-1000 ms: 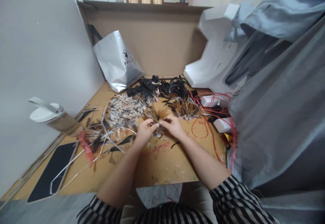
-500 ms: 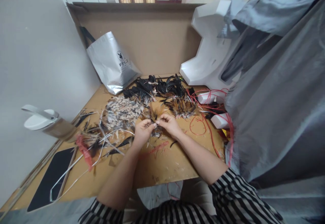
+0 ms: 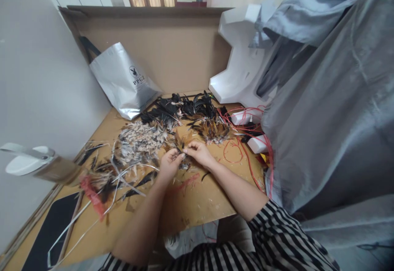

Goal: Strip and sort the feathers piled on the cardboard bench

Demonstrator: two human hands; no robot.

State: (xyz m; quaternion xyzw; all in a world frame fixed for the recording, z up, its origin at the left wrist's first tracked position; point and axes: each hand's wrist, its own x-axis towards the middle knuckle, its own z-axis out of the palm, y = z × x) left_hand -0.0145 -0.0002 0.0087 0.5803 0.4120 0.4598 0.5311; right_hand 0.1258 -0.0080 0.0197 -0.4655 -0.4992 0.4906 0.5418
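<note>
Pale wall (image 3: 37, 74) borders your worktable (image 3: 212, 199) on the left, where a lidded tumbler (image 3: 57, 169) stands above a flat black panel (image 3: 51, 232) crossed by white straps (image 3: 70, 225). Beside them, a scrap of red plastic (image 3: 92, 197) lies against loose feathers, and a silver bag (image 3: 118, 78) leans before the cardboard panel (image 3: 160, 51) at the back. Next come a mound of pale feathers (image 3: 138, 142) and, behind it, black feathers (image 3: 164, 111). At centre, your left hand (image 3: 169, 165) is closed to a pinch, thumb against fingertips, at the base of a bunch of brown feathers (image 3: 180, 140); your right hand (image 3: 199, 155) meets it there, thumb and forefinger drawn together on the same base. Whether anything finer lies between them is too small to tell. Your view has swung rightward over the past second, sliding everything left, yet both pinches have held, so the handwork appears to be continuing unbroken at one spot. Farther right are a pile of brown-and-black feathers (image 3: 214, 130), tangled red cord (image 3: 250, 164), a white foam piece (image 3: 235, 78) and draped grey cloth (image 3: 326, 115).
</note>
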